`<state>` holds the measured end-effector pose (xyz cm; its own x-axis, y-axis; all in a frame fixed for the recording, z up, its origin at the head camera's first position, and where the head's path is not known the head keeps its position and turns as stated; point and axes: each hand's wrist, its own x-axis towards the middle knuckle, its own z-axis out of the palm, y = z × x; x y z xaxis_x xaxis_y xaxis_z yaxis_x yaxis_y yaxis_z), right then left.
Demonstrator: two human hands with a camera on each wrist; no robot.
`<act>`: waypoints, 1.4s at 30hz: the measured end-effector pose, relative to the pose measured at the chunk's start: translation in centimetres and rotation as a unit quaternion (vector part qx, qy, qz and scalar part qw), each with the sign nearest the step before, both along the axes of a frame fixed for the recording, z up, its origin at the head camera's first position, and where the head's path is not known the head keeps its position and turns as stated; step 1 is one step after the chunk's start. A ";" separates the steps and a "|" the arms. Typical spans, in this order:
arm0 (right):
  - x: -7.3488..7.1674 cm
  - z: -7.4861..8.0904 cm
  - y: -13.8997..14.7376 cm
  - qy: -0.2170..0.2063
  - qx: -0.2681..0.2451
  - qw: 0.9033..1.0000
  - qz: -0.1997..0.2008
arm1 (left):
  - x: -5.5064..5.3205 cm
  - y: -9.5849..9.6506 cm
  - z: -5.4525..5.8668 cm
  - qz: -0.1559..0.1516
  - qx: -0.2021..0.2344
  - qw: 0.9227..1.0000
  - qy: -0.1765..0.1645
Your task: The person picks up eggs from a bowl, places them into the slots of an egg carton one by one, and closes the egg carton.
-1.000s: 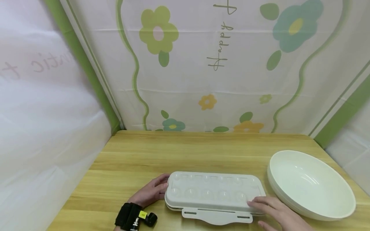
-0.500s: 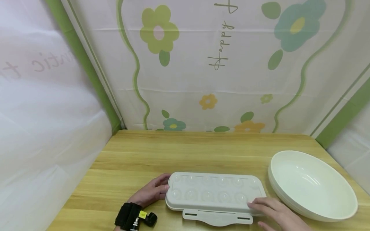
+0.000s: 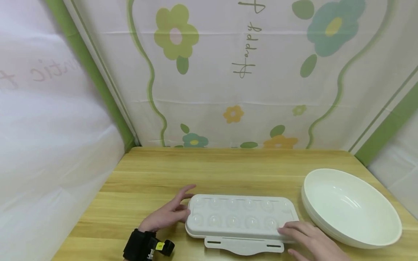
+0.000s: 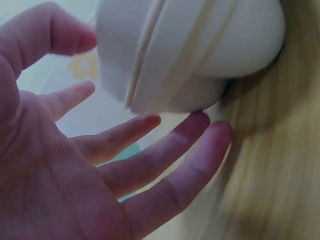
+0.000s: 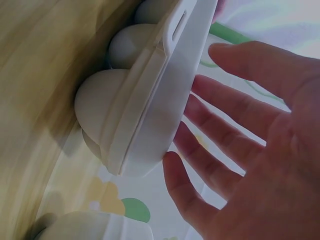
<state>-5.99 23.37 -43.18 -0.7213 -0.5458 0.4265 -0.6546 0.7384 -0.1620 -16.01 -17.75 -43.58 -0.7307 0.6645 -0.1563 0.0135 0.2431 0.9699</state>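
Observation:
A white plastic egg box [image 3: 241, 214] lies on the wooden table, its lid down and two rows of rounded bumps on top. Its front latch flap [image 3: 243, 246] sticks out toward me. At the box's left end is my left hand [image 3: 166, 214], fingers spread; in the left wrist view the thumb [image 4: 75, 40] meets the lid side and other fingertips lie along the underside. My right hand [image 3: 308, 239] rests its extended fingertips on the lid's front right corner. Rounded egg cups [image 5: 100, 100] bulge beneath the box in the right wrist view.
A large white bowl [image 3: 305, 203] stands right of the box, close to my right hand. The wooden table [image 3: 209, 166] runs back to a flower-printed curtain [image 3: 202, 87]. A black strap [image 3: 137, 246] with a small camera circles my left wrist.
My left hand's fingers have spread, one lifting up and away from the box's left end. The right hand stays on the lid corner, and the box stays in place.

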 end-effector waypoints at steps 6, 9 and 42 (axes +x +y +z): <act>0.0 0.1 0.1 0.003 0.007 1.000 0.008 | 0.2 1.0 0.2 0.002 -0.041 0.998 0.046; 0.0 0.1 0.1 0.004 0.008 1.000 0.009 | 0.4 1.8 0.1 0.015 -0.063 0.995 0.081; -0.1 0.1 0.1 0.013 -0.009 1.000 0.020 | 3.6 6.3 0.4 0.053 -0.281 0.880 0.379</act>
<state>-6.06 23.49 -43.04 -0.6877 -0.5658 0.4549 -0.6872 0.7093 -0.1568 -12.43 -11.44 -43.22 -0.8197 0.5600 0.1206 0.5535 0.7199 0.4188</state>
